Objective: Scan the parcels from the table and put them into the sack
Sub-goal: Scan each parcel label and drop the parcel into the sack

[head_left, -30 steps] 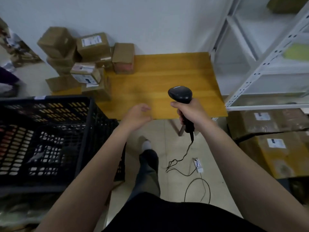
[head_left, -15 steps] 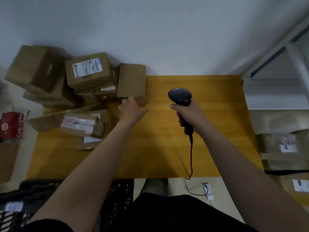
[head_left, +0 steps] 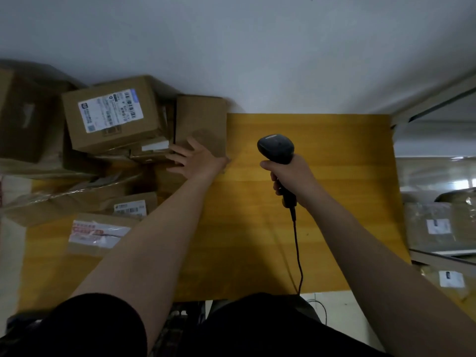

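Since half a second ago the left hand (head_left: 198, 161) has slid further up onto the plain brown box (head_left: 201, 119), and the whole yellow wooden table (head_left: 322, 202) sits closer in the view.

Far left of the fingers there's a big brown carton (head_left: 25, 112), and next to it a labelled box (head_left: 110, 114) with its barcode sticker facing up, tilted on top of the pile. Nearer the person than the fingers are a small labelled box (head_left: 131, 207) and a flat parcel with red-printed tape (head_left: 98, 233), both lying on the table.

The left fingers are spread wide and laid flat on the near end of the plain brown box, fingertips reaching toward the pile and the thumb at the box's right near corner. That box lies against the white wall (head_left: 231, 47).

To the right of those fingers, well apart from the box, the right hand (head_left: 293, 176) has its fingers wrapped round the handle of a black barcode scanner (head_left: 277, 148), held above bare tabletop. Its cable (head_left: 297, 240) hangs down off the near edge.

Far right is a metal shelf (head_left: 438, 99) with wrapped parcels (head_left: 432, 228).
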